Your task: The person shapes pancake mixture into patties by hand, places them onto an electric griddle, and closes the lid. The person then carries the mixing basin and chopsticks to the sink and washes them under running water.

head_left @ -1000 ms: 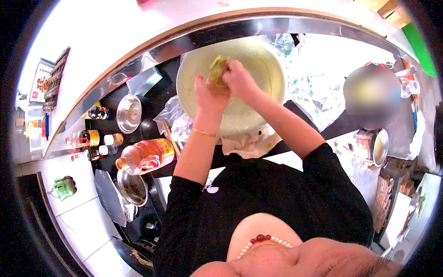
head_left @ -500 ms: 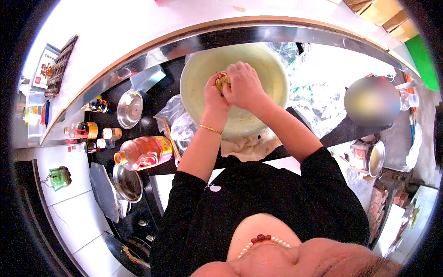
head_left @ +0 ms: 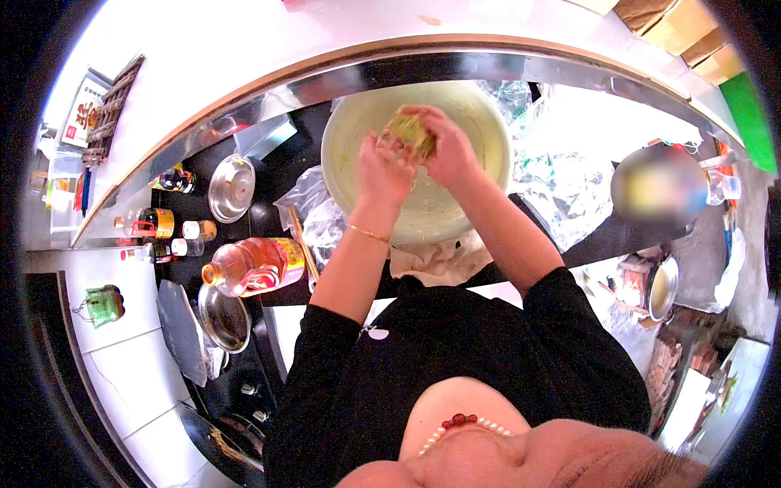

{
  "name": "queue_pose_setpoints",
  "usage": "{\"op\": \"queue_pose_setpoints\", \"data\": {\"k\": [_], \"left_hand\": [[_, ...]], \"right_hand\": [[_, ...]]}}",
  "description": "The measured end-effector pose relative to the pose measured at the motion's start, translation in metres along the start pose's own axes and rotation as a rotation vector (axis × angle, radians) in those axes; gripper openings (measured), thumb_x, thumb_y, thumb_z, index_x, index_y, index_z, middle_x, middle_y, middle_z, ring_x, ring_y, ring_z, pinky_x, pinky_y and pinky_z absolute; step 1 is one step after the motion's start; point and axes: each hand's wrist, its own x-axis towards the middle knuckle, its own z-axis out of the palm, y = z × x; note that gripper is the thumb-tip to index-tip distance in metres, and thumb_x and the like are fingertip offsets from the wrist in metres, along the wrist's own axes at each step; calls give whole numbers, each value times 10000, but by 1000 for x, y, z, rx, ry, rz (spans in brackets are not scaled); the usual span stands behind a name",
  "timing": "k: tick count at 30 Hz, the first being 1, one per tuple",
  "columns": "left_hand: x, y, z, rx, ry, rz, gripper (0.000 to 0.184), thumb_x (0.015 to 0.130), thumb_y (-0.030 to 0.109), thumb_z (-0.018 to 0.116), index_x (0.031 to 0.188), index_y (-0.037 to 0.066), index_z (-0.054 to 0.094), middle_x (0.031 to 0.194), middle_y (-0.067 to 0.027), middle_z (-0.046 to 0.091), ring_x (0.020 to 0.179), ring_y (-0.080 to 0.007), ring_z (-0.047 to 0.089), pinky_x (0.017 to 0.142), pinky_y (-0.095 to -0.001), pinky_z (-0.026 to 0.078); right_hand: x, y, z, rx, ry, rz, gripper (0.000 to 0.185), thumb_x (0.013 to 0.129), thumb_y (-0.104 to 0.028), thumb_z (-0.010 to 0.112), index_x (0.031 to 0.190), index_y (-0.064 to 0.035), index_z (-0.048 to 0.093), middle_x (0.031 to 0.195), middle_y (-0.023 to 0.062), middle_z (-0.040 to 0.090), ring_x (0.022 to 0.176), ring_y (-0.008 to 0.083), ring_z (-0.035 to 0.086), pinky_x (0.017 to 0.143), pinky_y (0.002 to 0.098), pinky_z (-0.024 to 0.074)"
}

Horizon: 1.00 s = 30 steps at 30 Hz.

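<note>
Greenish clump, long axis apparently diagonal

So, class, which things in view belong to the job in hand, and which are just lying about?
In the job:
- yellow-green lump
- left hand and right hand, at the lump
- big bowl beneath them

Apparently just lying about:
- large bottle
- metal dish
- plastic bag
</note>
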Motion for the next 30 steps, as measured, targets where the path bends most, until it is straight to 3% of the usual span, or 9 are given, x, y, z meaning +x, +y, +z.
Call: {"op": "queue_pose_setpoints", "data": {"k": [2,3,9,13,17,20,21,27,30], "left_hand": [[8,-7,-8,-68,-79,2,334,898,281,322,1003,41,529,989,-103,560,933,-232,538,835,-382,435],[12,-11,-14,-64,-97,17,325,899,267,319,987,41,534,968,-103,568,914,-236,548,822,-382,446],[25,-13,-29,-105,-27,12,352,912,305,310,961,37,532,949,-102,583,880,-244,561,809,-370,458],[0,-15,5,-30,-20,-125,393,904,351,324,1039,39,523,1047,-129,568,940,-264,552,864,-408,439],[2,-17,-6,-65,-115,-56,380,898,337,331,1047,47,527,1076,-125,564,979,-265,539,892,-419,417],[28,-25,-33,-147,-119,-11,337,896,282,336,1045,41,517,1062,-115,563,976,-253,538,878,-411,424],[28,-26,-33,-181,-114,-28,321,897,252,326,1040,30,508,1043,-108,563,972,-242,535,866,-403,429],[18,-20,-14,-5,43,30,326,911,274,307,1042,48,503,1049,-89,549,1005,-212,514,869,-374,417],[-10,-14,19,25,-143,-18,356,917,319,292,1062,71,503,1068,-96,539,1026,-215,502,881,-385,402]], "right_hand": [[0,-6,18,417,-116,363,258,785,-28,451,1023,-19,551,1026,95,548,921,193,535,835,291,422],[2,11,17,-285,-147,24,261,744,-106,512,988,-57,590,1016,149,566,901,355,538,842,368,426],[-3,4,20,-465,-69,-618,219,772,-118,502,961,-93,609,924,133,597,885,347,546,798,419,435],[-3,14,10,149,45,331,204,814,-65,461,964,14,575,953,109,596,912,202,553,823,306,430],[2,-1,-14,-487,30,-283,205,818,-40,450,967,28,573,956,119,599,901,210,568,815,294,439],[5,13,16,56,-205,278,246,802,-24,437,1005,8,572,1005,144,590,975,275,542,873,343,414],[1,9,16,-539,-116,-260,274,804,-35,435,1037,-26,578,1027,148,583,1031,299,502,915,344,375],[-5,7,16,-359,-101,-429,330,769,-68,481,1090,-70,562,1014,125,585,1007,275,521,881,362,402],[5,26,5,260,14,366,287,830,-85,426,1082,-12,542,1092,129,553,1032,251,515,933,356,369]]}}
